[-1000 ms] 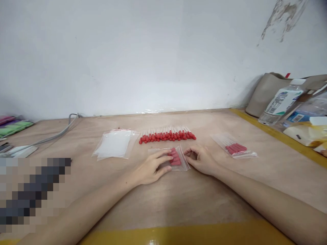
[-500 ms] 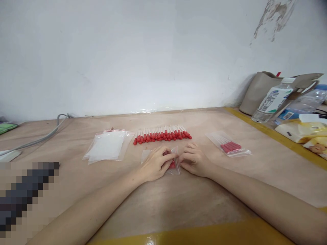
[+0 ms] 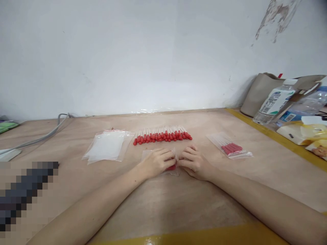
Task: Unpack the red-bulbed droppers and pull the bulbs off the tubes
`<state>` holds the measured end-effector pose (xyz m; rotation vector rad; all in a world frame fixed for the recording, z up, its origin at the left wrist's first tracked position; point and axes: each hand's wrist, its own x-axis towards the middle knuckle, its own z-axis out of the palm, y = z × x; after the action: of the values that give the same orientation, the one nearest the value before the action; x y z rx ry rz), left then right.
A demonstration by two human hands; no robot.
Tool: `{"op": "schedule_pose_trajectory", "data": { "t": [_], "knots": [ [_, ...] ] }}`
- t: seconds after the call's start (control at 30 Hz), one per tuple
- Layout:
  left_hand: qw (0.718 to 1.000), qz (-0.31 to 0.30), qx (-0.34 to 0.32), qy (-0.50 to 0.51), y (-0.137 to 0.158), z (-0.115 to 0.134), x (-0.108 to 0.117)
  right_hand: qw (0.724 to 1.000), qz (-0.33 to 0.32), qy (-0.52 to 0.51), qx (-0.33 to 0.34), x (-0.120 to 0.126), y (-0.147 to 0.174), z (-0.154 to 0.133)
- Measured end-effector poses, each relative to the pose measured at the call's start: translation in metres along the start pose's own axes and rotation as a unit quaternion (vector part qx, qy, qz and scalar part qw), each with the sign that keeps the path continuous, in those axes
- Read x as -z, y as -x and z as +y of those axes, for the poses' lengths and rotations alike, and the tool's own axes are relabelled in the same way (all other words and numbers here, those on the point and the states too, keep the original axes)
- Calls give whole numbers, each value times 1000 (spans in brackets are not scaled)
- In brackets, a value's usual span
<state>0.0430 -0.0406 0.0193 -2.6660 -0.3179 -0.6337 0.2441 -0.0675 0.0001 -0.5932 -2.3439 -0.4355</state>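
A small clear zip bag (image 3: 146, 154) lies flat in the middle of the table, with red-tipped sticks (image 3: 171, 167) showing inside it. My left hand (image 3: 157, 163) rests over this bag, its fingers closed on the right end near the seal. At the same end, my right hand (image 3: 196, 164) pinches the bag's edge, its fingers curled close to the left fingertips. The hands hide much of the bag, so I cannot tell whether its seal is closed. Just beyond them, a row of loose red-tipped white sticks (image 3: 163, 136) lies side by side.
Flat clear bags (image 3: 107, 145) are stacked on the left. To the right lies another zip bag (image 3: 241, 155) holding several red-tipped sticks. A bottle (image 3: 274, 102), a grey-beige bag (image 3: 251, 93) and yellow packs (image 3: 297, 131) stand far right. A grey cable (image 3: 48, 136) runs along the left.
My left fingers have curled in more tightly at the bag's sealed end. My right fingers have shifted slightly left along it, and the bag's end looks more crumpled.
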Motion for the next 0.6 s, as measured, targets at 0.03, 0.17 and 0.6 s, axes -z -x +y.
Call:
{"op": "schedule_pose_trajectory", "data": {
  "t": [0.03,0.17,0.6],
  "knots": [
    [1000,0,-16,-4,0,-1,-1,1000,-4,8,7,0,-1,0],
    [997,-41,-57,15,3,-3,-3,998,-39,39,42,4,-4,0],
    [999,-16,-2,-44,2,-16,35,956,-159,-160,-190,22,-9,2]
  ]
}}
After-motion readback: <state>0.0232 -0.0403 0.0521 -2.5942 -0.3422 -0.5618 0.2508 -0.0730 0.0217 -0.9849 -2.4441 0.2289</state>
